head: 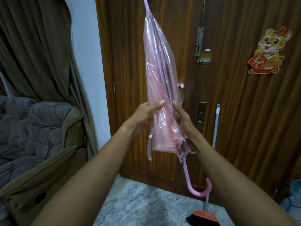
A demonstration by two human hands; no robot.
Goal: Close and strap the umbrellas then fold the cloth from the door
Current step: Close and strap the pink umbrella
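Observation:
A closed umbrella [160, 75] of clear pink plastic stands upright in front of me, tip up, its curved pink handle [197, 187] hanging below. My left hand [143, 118] grips the folded canopy from the left, thumb across the plastic. My right hand [183, 119] grips it from the right, fingers behind the folds. The umbrella's strap [149, 148] with a white snap hangs loose below my left hand. No cloth shows on the door.
A brown wooden door [236, 95] with bolt, lock and a tiger sticker [268, 51] stands right behind the umbrella. A broom [211, 160] leans on it at the right. A sofa [32, 136] and brown curtain [35, 46] fill the left. A fan [293, 196] sits low right.

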